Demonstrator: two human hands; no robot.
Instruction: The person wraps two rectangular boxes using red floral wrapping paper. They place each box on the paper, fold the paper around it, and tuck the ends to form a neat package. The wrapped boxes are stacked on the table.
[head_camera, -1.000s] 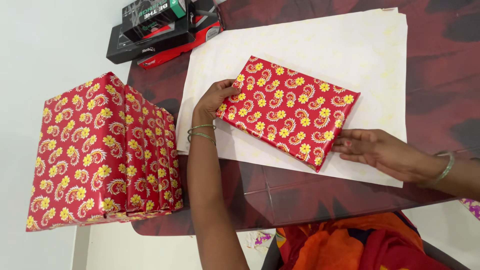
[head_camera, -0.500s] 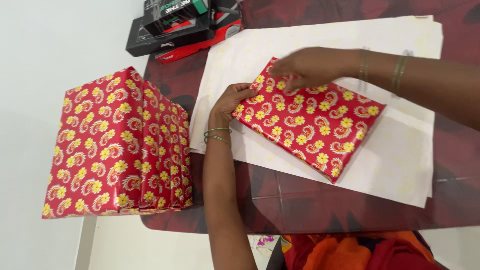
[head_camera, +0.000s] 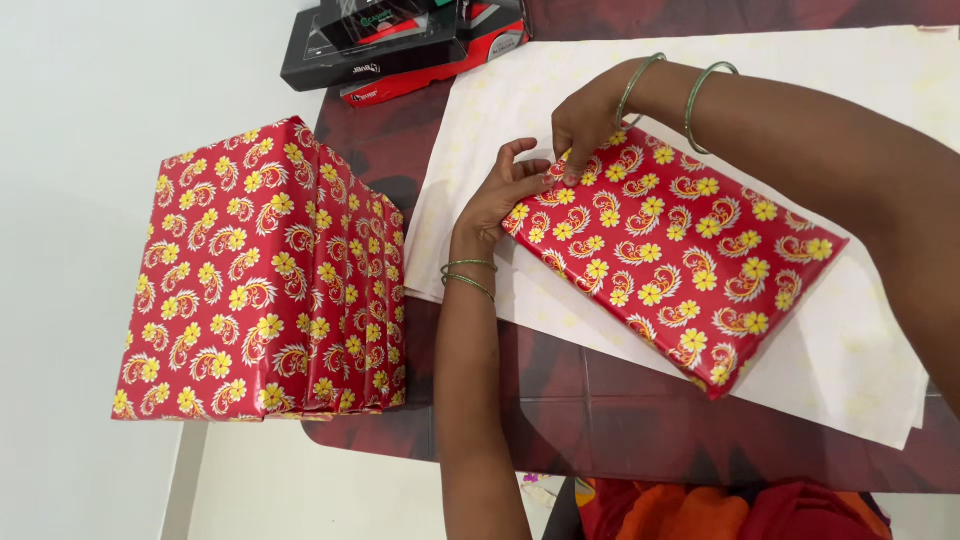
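Note:
A flat parcel (head_camera: 680, 250) wrapped in red paper with yellow flowers lies on a cream sheet of paper (head_camera: 850, 350) on the dark red table. My left hand (head_camera: 500, 195) grips the parcel's near-left end, fingers curled over its edge. My right hand (head_camera: 585, 120) reaches across from the right and pinches the wrapping at the parcel's top-left corner, fingertips almost meeting those of the left hand. Both wrists wear green bangles.
A stack of several parcels (head_camera: 265, 275) in the same red wrapping stands at the table's left edge. Black and red boxes (head_camera: 400, 50) lie at the far left corner. The table's near edge (head_camera: 600, 460) runs just in front of my orange clothing.
My right hand left the parcel's near-right corner, crossed over it and now pinches the top-left corner. The view has shifted, so everything sits further right and lower.

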